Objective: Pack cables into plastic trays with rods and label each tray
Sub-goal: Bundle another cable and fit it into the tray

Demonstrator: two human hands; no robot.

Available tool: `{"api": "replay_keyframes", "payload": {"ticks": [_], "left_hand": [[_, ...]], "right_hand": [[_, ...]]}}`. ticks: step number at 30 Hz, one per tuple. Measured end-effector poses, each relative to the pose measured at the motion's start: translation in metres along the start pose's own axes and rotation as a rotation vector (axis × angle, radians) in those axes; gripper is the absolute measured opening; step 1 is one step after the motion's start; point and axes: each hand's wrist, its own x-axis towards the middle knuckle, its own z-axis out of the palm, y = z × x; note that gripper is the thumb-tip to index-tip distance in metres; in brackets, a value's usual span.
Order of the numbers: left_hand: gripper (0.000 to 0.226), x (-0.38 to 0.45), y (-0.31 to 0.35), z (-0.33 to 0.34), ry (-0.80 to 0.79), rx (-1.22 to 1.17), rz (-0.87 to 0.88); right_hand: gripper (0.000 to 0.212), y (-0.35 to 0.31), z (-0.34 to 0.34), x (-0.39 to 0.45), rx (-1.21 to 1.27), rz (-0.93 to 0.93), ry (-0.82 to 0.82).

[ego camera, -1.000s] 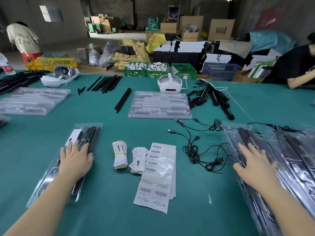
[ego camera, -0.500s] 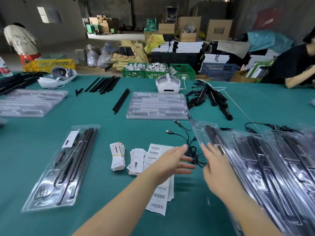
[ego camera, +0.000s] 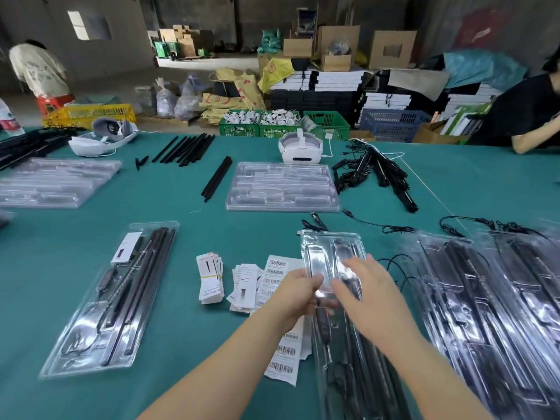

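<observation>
Two hands hold a long clear tray in the middle of the green table.

The clear tray is long and thin. Its long side runs from the person out toward the far side of the table, and it leans a little to the left at the top. Black rods and a cable lie inside it. It sits partly over the barcode sheets. The left hand curls its fingers round the tray's left edge and grips it. The right hand lies on top, fingers spread and mostly straight, pressing down. Both bare arms reach in from the bottom. Another packed tray lies well apart on the left.
</observation>
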Motion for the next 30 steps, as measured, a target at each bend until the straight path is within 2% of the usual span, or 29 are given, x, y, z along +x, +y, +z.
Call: {"api": "replay_keyframes", "payload": {"ticks": [3,5,8,11,17,21,30], "left_hand": [[0.024,-0.001,-0.003,-0.001,-0.01,0.016,0.022],[0.022,-0.002,-0.005,0.003,0.019,0.115,0.077],[0.028,0.004,-0.006,0.008,0.15,0.594,0.216],[0.038,0.007,-0.009,0.011,0.292,1.061,0.275],[0.044,0.013,-0.019,0.016,0.358,1.441,0.252],[0.045,0.015,-0.02,0.012,0.318,1.574,0.275],[0.047,0.018,-0.019,0.01,0.258,1.632,0.268]], "right_hand": [[0.048,0.009,0.0,0.031,0.018,0.041,-0.016],[0.054,0.014,0.004,0.054,-0.013,0.06,-0.061],[0.071,0.02,0.013,0.088,-0.158,0.051,-0.209],[0.072,0.024,0.02,0.113,-0.171,0.12,-0.283],[0.073,0.035,0.051,0.126,-0.193,0.172,-0.372],[0.069,0.034,0.073,0.129,-0.365,0.13,-0.428],[0.063,0.029,0.086,0.145,-0.229,0.164,-0.419]]}}
